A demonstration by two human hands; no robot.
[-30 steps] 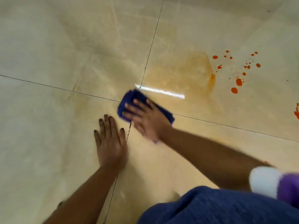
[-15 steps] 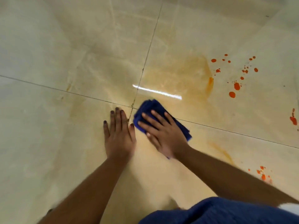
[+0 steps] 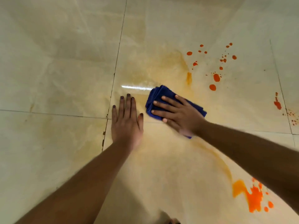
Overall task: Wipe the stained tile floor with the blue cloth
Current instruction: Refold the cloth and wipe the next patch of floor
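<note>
Blue cloth (image 3: 159,101), folded into a thick pad, lies on the tile floor (image 3: 64,78) under the right hand (image 3: 179,113); the fingers (image 3: 163,105) are straight and spread flat across it, pressing down, not curled round it. Left hand (image 3: 126,125) is planted just beside the cloth, palm down, fingers together and straight, holding nothing; read as a brace. Progress, near to far from the fingers. Nearest the camera, well behind the right wrist: a bright orange puddle (image 3: 254,199) with small drops round it, untouched apart from a thin curved orange streak (image 3: 215,157) that runs from it up towards the heel of the right hand. Around and under both hands: pale yellow-orange haze (image 3: 153,70) spread over the tile, so this zone is judged wiped at least once but not clean; residue is smeared rather than lifted. Just beyond the fingertips: a short darker orange smear (image 3: 188,78) at the edge of the haze. Farther out, beyond and to the right of the cloth: a scatter of crisp orange drops (image 3: 216,77), untouched. Farthest right: a red-orange splash (image 3: 277,103) near a grout line, also untouched. Estimate: well under half done; the puddle, drops, splash and a second pass over the haze remain.
</note>
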